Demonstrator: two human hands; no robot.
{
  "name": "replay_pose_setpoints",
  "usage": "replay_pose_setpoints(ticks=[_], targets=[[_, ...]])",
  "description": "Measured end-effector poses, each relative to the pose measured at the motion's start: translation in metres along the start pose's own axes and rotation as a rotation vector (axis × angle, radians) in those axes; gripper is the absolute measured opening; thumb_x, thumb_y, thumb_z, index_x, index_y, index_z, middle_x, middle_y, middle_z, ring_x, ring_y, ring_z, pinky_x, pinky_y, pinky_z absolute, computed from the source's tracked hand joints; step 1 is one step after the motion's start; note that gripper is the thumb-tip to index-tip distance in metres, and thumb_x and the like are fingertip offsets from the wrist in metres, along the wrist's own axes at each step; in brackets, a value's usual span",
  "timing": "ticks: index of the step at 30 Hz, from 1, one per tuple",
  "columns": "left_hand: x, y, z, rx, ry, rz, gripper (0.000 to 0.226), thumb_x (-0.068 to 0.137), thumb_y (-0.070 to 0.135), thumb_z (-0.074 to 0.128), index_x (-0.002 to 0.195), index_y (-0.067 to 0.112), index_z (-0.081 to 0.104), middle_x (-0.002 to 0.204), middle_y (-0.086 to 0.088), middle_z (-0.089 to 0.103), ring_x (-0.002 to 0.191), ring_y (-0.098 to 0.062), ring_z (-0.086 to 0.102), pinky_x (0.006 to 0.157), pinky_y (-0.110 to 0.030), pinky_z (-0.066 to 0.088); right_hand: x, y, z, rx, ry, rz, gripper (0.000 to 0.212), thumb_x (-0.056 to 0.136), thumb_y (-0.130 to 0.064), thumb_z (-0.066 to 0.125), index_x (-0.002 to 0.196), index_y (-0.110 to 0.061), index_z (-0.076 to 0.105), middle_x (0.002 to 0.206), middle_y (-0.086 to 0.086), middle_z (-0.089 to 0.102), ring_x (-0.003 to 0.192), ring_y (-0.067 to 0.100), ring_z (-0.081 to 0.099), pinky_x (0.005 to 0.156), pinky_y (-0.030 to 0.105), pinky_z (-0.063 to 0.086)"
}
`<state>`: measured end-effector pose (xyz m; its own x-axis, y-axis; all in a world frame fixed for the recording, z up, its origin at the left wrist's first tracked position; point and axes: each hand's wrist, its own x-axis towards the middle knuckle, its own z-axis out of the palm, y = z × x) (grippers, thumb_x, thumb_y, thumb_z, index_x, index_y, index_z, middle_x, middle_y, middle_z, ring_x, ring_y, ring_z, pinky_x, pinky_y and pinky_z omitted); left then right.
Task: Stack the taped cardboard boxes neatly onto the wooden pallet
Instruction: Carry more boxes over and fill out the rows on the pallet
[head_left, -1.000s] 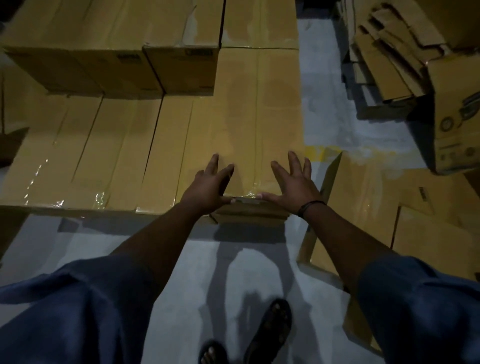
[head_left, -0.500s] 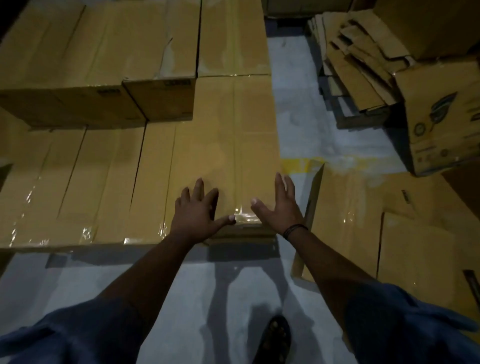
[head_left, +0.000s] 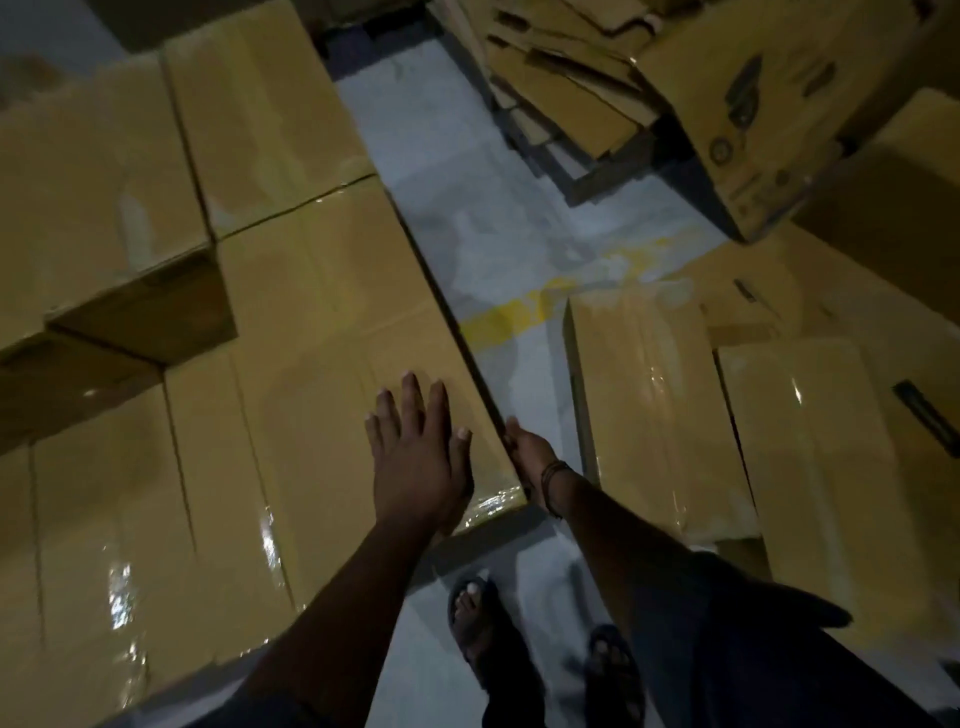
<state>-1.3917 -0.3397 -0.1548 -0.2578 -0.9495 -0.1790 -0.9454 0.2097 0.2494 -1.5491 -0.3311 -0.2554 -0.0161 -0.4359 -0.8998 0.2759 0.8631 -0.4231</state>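
A stack of taped cardboard boxes fills the left half of the view. Its near right box (head_left: 343, 374) lies flat in the lower layer, with clear tape shining along its near edge. My left hand (head_left: 415, 452) rests flat on this box's top, fingers straight and spread. My right hand (head_left: 530, 457) is at the box's right side edge, thumb on top; its fingers are hidden behind the edge. Two more boxes (head_left: 135, 171) sit one layer higher at the back left. The pallet itself is hidden under the stack.
Loose taped boxes (head_left: 654, 395) stand on the grey floor to my right. Flattened cardboard sheets (head_left: 561, 88) and a printed carton (head_left: 753, 114) are piled at the back right. A yellow line (head_left: 509, 317) crosses the floor aisle. My sandalled feet (head_left: 483, 623) are below.
The view has swung to the right and tilted. My right hand has slid off the box's top to its right side edge. My left hand has moved right along the top.
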Motion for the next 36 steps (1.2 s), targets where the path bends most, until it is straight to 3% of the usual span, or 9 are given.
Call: replay_pose_setpoints(ticks=[4, 10, 17, 25, 28, 31, 34, 36], targets=[[0.026, -0.001, 0.019, -0.042, 0.086, 0.023, 0.062, 0.109, 0.046, 0.026, 0.165, 0.022, 0.016, 0.174, -0.007, -0.001, 0.159, -0.037, -0.006, 0.125, -0.061, 0.006, 0.022, -0.008, -0.002, -0.122, 0.095, -0.058, 0.062, 0.105, -0.052, 0.04, 0.142, -0.004, 0.056, 0.141, 0.017, 0.057, 0.133, 0.036, 0.051, 0.115, 0.043, 0.038], [0.029, -0.004, 0.029, -0.1, 0.151, 0.026, 0.061, 0.109, 0.042, 0.032, 0.165, 0.022, 0.018, 0.174, -0.003, -0.001, 0.16, -0.031, -0.007, 0.126, -0.059, 0.005, 0.07, 0.006, 0.006, -0.055, 0.095, 0.037, 0.075, 0.097, -0.069, 0.042, 0.135, -0.009, 0.062, 0.129, 0.017, 0.066, 0.117, 0.033, 0.061, 0.11, 0.047, 0.043], [0.025, -0.01, 0.027, -0.133, 0.149, 0.026, 0.062, 0.108, 0.041, 0.035, 0.165, 0.021, 0.019, 0.174, -0.003, 0.0, 0.16, -0.032, -0.005, 0.125, -0.062, 0.009, 0.062, 0.0, 0.015, -0.032, 0.016, 0.018, 0.062, 0.107, -0.056, 0.035, 0.139, -0.008, 0.058, 0.136, 0.014, 0.061, 0.124, 0.033, 0.058, 0.106, 0.039, 0.044], [0.03, -0.007, 0.031, -0.092, 0.107, 0.009, 0.063, 0.109, 0.045, 0.032, 0.166, 0.023, 0.016, 0.174, -0.002, -0.003, 0.159, -0.031, -0.008, 0.125, -0.061, 0.008, 0.07, -0.001, 0.013, -0.016, 0.035, 0.042, 0.06, 0.104, -0.057, 0.041, 0.128, -0.008, 0.066, 0.129, 0.02, 0.066, 0.12, 0.035, 0.061, 0.111, 0.049, 0.045], [0.03, -0.01, 0.026, -0.1, 0.08, 0.012, 0.064, 0.108, 0.048, 0.032, 0.166, 0.025, 0.015, 0.174, -0.001, -0.006, 0.159, -0.029, -0.012, 0.127, -0.058, 0.005, 0.053, -0.016, 0.016, -0.056, -0.003, 0.008, 0.078, 0.089, -0.077, 0.048, 0.131, -0.014, 0.067, 0.132, 0.013, 0.066, 0.121, 0.03, 0.061, 0.112, 0.048, 0.045], [0.023, -0.017, 0.016, -0.113, 0.052, 0.002, 0.066, 0.108, 0.05, 0.033, 0.166, 0.024, 0.018, 0.174, -0.003, -0.006, 0.159, -0.028, -0.01, 0.127, -0.055, 0.005, 0.023, -0.048, 0.023, -0.045, -0.051, -0.118, 0.084, 0.087, -0.081, 0.049, 0.14, -0.017, 0.061, 0.146, 0.004, 0.058, 0.133, 0.027, 0.054, 0.117, 0.042, 0.038], [0.008, -0.037, 0.002, -0.159, 0.092, -0.103, 0.066, 0.106, 0.052, 0.034, 0.165, 0.023, 0.022, 0.174, -0.006, -0.001, 0.159, -0.032, -0.004, 0.127, -0.056, 0.006, -0.011, -0.093, 0.038, -0.17, 0.056, -0.264, 0.079, 0.099, -0.069, 0.038, 0.154, -0.013, 0.043, 0.157, 0.007, 0.043, 0.146, 0.026, 0.038, 0.122, 0.037, 0.028], [-0.004, -0.058, -0.006, -0.203, 0.118, -0.22, 0.066, 0.106, 0.053, 0.032, 0.164, 0.024, 0.023, 0.174, -0.008, 0.001, 0.159, -0.035, 0.0, 0.126, -0.057, 0.008, -0.035, -0.118, 0.054, -0.352, 0.159, -0.458, 0.072, 0.103, -0.063, 0.034, 0.158, -0.016, 0.034, 0.163, 0.003, 0.033, 0.152, 0.023, 0.027, 0.121, 0.031, 0.019]])
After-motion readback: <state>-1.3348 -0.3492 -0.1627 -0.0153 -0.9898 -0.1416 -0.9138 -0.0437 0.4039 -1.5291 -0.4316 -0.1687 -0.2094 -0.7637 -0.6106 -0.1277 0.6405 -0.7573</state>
